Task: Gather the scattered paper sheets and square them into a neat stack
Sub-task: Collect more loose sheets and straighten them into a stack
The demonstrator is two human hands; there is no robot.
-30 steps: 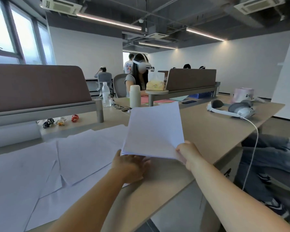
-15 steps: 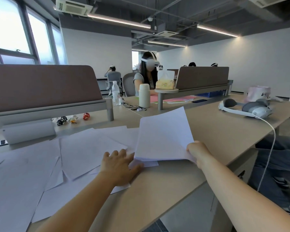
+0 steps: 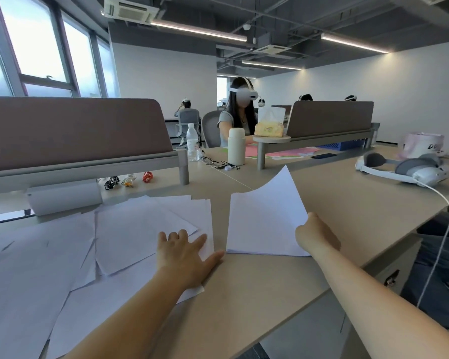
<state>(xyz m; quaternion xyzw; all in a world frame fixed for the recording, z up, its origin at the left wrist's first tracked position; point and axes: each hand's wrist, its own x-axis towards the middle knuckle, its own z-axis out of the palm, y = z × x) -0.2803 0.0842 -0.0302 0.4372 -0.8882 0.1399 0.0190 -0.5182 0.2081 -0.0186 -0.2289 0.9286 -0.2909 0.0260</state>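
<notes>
My right hand (image 3: 315, 235) grips the right edge of a small stack of white sheets (image 3: 263, 218). The stack's near edge lies on the desk (image 3: 347, 203) and its far corner curls upward. My left hand (image 3: 186, 251) lies flat, fingers spread, on the scattered white sheets (image 3: 140, 229). These loose sheets overlap at odd angles and cover the left half of the desk, reaching its near edge. A narrow strip of bare desk separates them from the held stack.
A brown divider panel (image 3: 70, 130) runs along the back left, with a white block (image 3: 62, 198) and small cables under it. A white headset (image 3: 410, 169) with a cable lies at right. A bottle (image 3: 193, 142), a flask (image 3: 236, 146) and seated people are beyond.
My left hand let go of the held stack and moved left onto the scattered sheets. My right hand lowered the stack until its near edge met the desk.
</notes>
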